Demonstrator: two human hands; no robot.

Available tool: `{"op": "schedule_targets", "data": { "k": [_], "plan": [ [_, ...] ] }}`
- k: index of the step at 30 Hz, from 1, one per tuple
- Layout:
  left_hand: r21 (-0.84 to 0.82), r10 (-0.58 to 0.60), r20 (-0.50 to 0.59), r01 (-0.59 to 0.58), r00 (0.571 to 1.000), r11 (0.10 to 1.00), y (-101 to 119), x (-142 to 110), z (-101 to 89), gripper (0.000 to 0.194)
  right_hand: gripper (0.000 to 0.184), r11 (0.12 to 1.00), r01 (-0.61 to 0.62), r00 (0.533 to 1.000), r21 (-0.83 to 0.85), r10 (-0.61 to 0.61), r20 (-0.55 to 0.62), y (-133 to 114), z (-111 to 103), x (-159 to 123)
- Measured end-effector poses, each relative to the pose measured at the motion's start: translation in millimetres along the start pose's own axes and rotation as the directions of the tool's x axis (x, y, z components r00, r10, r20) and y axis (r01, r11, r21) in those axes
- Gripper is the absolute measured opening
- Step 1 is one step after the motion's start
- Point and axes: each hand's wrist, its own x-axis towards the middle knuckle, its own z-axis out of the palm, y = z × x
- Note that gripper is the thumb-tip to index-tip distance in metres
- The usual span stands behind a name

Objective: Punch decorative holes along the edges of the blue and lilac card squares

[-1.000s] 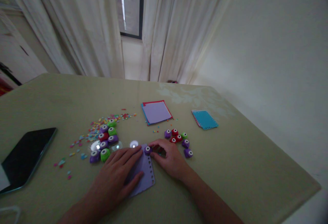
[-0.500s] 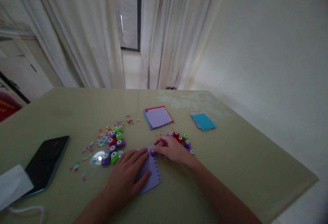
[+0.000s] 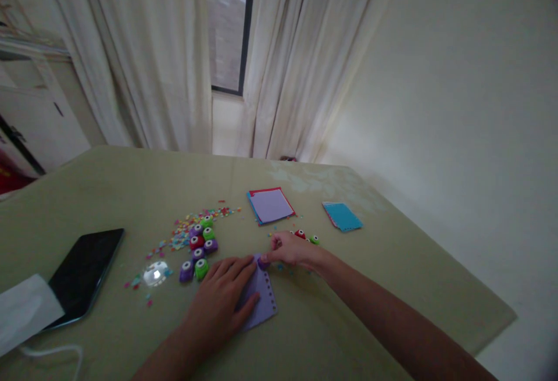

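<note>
My left hand (image 3: 224,299) lies flat, fingers spread, on a lilac paper sheet (image 3: 263,305) with a row of punched holes along its right edge. My right hand (image 3: 291,249) is closed around a small purple punch (image 3: 263,263) set on the sheet's top corner. Just behind the right hand sit a red punch (image 3: 300,234) and a green punch (image 3: 314,239).
A cluster of purple, red and green punches (image 3: 199,247) sits left of the hands amid scattered paper confetti (image 3: 192,224). A paper stack (image 3: 271,205) and a blue sheet (image 3: 342,216) lie farther back. A dark tablet (image 3: 85,273) and white paper (image 3: 26,311) sit left on the olive table (image 3: 392,264).
The camera has tilted and shifted. My right hand has closed tighter over the purple punch at the sheet's corner, covering more of the punches behind it. The left hand stays on the sheet.
</note>
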Motion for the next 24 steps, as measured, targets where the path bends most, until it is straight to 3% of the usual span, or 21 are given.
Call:
{"op": "schedule_targets", "data": {
  "k": [10,15,20,24],
  "plan": [
    [-0.01,-0.017,0.028,0.017,0.999,1.0,2,0,0.3,0.052,0.061,0.994,-0.061,0.998,-0.088,0.062,0.012,-7,-3,4],
    [-0.021,-0.004,-0.01,0.004,1.0,1.0,2,1,0.6,0.05,0.059,0.996,-0.004,1.0,-0.091,0.001,-0.029,-2,-1,-6],
    [-0.028,-0.005,-0.008,0.005,1.0,1.0,6,3,-7.4,0.047,0.043,0.99,0.021,0.989,-0.139,-0.042,-0.145,-2,-9,-23],
    [-0.025,-0.006,-0.005,0.005,1.0,1.0,8,5,-12.2,0.047,0.017,0.973,0.11,0.948,-0.201,-0.164,-0.273,-24,-17,-31]
  ]
}}
